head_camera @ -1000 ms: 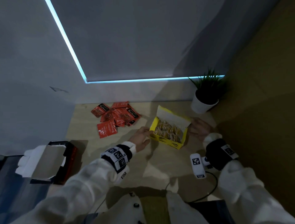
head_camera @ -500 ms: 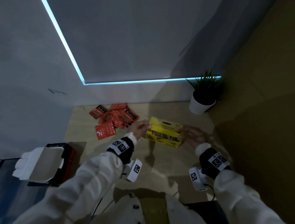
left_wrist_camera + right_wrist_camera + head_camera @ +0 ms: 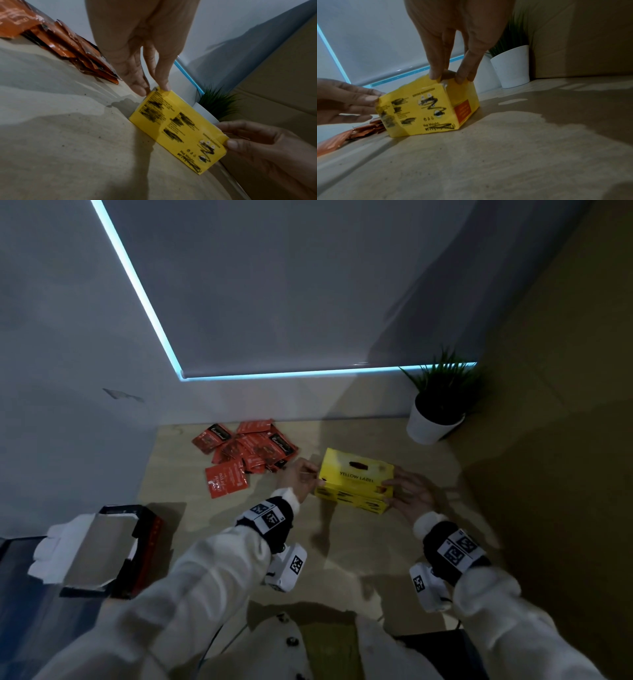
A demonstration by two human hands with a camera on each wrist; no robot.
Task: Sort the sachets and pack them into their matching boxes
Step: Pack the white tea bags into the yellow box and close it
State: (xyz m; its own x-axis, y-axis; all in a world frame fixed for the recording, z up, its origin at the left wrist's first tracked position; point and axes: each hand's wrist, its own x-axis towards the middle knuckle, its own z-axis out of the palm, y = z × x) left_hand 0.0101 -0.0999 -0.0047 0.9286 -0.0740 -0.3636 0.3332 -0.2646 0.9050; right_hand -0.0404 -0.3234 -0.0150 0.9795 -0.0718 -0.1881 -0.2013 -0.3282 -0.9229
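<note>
Yellow box (image 3: 354, 479) lid now closed, was open a second ago; left hand (image 3: 298, 478) and right hand (image 3: 412, 494) each pinch an end. Red sachets (image 3: 245, 455) still loose; red box (image 3: 137, 546) open, next.

Left hand (image 3: 299, 479) and right hand (image 3: 412, 494) reach forward, fingers (image 3: 161, 75) extended and pinching at opposite ends.

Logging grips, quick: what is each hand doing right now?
Left hand: pinching the left end of the yellow box.
Right hand: gripping the box's right end.
</note>
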